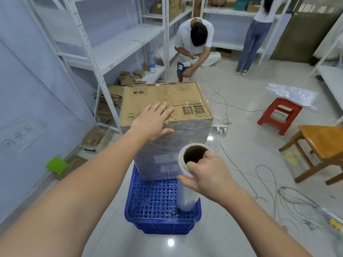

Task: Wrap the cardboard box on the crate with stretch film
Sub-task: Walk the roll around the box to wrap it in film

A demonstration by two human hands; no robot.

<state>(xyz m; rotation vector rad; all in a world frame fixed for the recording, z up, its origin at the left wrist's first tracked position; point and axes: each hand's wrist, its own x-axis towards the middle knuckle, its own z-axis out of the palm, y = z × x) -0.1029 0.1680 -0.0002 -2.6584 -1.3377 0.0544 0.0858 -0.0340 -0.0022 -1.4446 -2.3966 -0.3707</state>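
Observation:
A brown cardboard box [178, 97] stands on an upturned blue perforated crate [154, 203]. Stretch film covers the box's near side, while its top is bare cardboard. My left hand [152, 121] lies flat with straight fingers on the near top edge of the box, its thumb on the filmed side. A roll of stretch film [187, 193] stands upright on the crate's right part, close to the box. My right hand [206, 173] grips the roll's upper end, fingers curled over the rim of its cardboard core.
White metal shelving [104, 52] lines the left and back, with flattened cardboard [109, 102] beneath. One person crouches behind the box [196, 45]; another stands at the far shelves [258, 34]. To the right are a red stool [280, 115], a wooden stool [323, 145] and loose cables [289, 197].

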